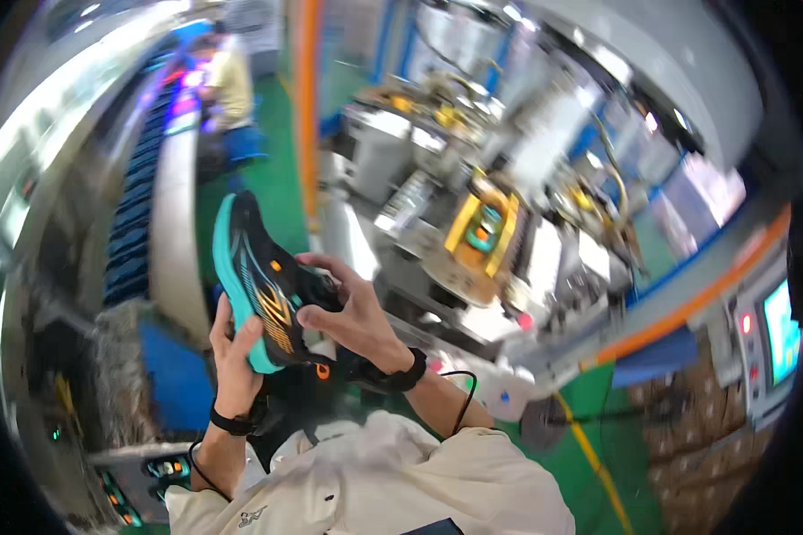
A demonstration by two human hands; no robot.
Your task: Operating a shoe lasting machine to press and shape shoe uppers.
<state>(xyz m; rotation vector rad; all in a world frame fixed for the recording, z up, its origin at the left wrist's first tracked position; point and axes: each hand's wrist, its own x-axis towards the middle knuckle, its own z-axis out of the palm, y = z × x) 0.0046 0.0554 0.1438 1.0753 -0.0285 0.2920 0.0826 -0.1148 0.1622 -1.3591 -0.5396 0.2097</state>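
Observation:
A black sports shoe (245, 254) with a turquoise sole and orange markings is held up in front of me, toe pointing away. An orange loop (322, 371) shows at its heel end. My left hand (234, 361) is closed around the sole near the heel, thumb on the side of the upper. At the shoe's opening, my right hand (362, 318) grips the dark collar between thumb and fingers. The inside of the shoe is hidden by that hand.
Right of the shoe stands a machine with yellow side pieces (462, 223) around a colourful item. A dark ridged conveyor (138, 196) runs at left, with a seated person (232, 94) beyond. Several shoes (168, 467) lie lower left. An orange post (307, 107) rises ahead; a control screen (781, 334) glows right.

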